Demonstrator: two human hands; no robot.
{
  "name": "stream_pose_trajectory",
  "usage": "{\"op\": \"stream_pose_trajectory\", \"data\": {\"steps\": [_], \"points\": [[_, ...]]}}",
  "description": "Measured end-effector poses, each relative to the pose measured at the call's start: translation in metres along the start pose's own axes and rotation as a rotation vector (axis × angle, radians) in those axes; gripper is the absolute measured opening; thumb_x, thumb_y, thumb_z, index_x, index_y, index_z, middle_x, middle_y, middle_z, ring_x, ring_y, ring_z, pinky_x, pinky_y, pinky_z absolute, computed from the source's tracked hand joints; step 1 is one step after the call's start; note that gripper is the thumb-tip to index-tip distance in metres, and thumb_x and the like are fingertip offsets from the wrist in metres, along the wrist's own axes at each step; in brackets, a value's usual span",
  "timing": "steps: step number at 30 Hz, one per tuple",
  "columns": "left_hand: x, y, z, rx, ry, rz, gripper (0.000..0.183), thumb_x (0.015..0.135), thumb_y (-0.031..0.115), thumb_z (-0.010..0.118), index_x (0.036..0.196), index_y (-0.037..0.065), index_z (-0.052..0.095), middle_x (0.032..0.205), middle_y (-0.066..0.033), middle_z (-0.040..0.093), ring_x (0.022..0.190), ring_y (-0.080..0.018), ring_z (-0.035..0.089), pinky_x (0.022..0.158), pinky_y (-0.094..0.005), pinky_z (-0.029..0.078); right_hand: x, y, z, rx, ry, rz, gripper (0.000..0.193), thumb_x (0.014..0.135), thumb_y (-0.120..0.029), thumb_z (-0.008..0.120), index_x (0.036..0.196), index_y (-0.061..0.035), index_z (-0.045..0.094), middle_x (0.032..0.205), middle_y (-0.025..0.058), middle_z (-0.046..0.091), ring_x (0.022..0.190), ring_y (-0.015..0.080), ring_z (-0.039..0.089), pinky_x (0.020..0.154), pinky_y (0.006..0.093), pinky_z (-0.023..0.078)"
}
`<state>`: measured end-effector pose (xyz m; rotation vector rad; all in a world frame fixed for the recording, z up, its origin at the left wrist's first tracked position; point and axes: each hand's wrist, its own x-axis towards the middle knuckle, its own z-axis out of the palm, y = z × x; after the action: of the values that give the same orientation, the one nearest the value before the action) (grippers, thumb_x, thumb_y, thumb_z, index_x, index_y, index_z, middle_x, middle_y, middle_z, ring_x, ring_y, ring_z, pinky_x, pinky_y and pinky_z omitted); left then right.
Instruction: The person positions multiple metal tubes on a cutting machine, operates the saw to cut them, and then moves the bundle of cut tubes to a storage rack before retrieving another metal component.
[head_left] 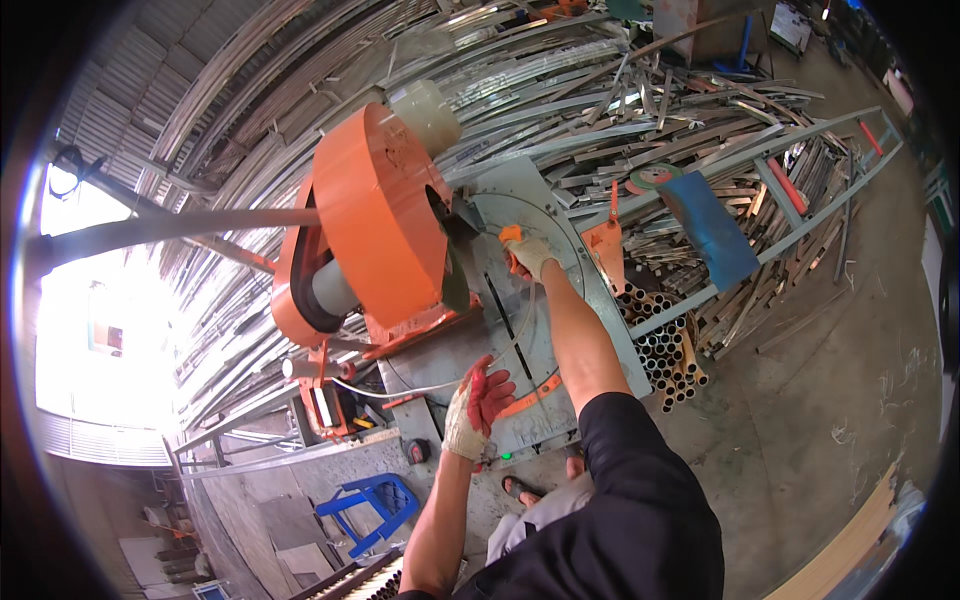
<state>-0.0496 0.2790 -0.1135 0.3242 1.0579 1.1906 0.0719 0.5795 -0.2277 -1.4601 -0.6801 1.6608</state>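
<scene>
A round-topped grey machine table [540, 200] with a dark slot lies in front of me, beside a large orange-guarded cut-off saw [375, 210]. My right hand [530, 258], in a white and red work glove, reaches over the table, closed around a small orange air gun [511, 235]. The gun's lower part is hidden by the fingers. A thin pale hose [425, 389] curves from the left past my left hand toward the right one. Gloved the same way, my left hand [478, 408] hovers over the table's near edge, its fingers apart and holding nothing.
Behind the saw lie big stacks of metal profiles [540, 90]. To the right run a grey roller frame [800, 215] with a blue sheet [710, 230] and a bundle of round tubes [665, 350]. A blue plastic stool [370, 510] stands at lower left.
</scene>
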Motion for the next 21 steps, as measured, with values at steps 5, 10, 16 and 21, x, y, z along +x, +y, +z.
{"op": "stream_pose_trajectory", "data": {"steps": [5,10,16,21], "points": [[0.036,-0.017,0.01,-0.126,-0.114,0.054,0.057,0.096,0.038,0.058,0.143,0.013,0.036,0.109,-0.0129,0.065,0.089,-0.0245,0.067,0.076,-0.0366,0.057,0.033,-0.041,0.016,-0.092,0.001,-0.085,0.035,0.091,-0.039,0.052,0.081,-0.0057,0.061,0.058,0.0096,0.057,0.038,0.0183,0.05,0.035,0.0347,0.036],[0.052,-0.016,0.026,-0.17,-0.167,0.098,0.055,0.1,0.033,0.052,0.144,0.008,0.033,0.11,-0.0157,0.066,0.091,-0.027,0.069,0.076,-0.039,0.058,0.041,-0.073,0.04,-0.643,-0.175,-0.195,0.039,0.09,-0.038,0.054,0.083,-0.0015,0.065,0.062,0.0115,0.062,0.047,0.0206,0.059,0.043,0.0359,0.045],[0.059,-0.013,0.019,-0.185,-0.154,0.102,0.058,0.098,0.038,0.054,0.147,0.015,0.033,0.114,-0.0148,0.065,0.094,-0.0271,0.067,0.08,-0.0395,0.057,0.062,-0.081,0.066,-0.8,0.06,-0.386,0.038,0.088,-0.036,0.057,0.089,0.0,0.069,0.07,0.0135,0.067,0.062,0.0265,0.067,0.06,0.039,0.051],[0.068,-0.003,0.016,-0.22,-0.137,0.121,0.057,0.098,0.039,0.054,0.147,0.017,0.033,0.113,-0.0143,0.065,0.095,-0.026,0.067,0.08,-0.0394,0.058,0.069,-0.086,0.067,-0.881,-0.113,-0.294,0.045,0.087,-0.04,0.056,0.101,-0.0002,0.07,0.098,0.0214,0.07,0.092,0.0349,0.069,0.08,0.0443,0.052]]}}
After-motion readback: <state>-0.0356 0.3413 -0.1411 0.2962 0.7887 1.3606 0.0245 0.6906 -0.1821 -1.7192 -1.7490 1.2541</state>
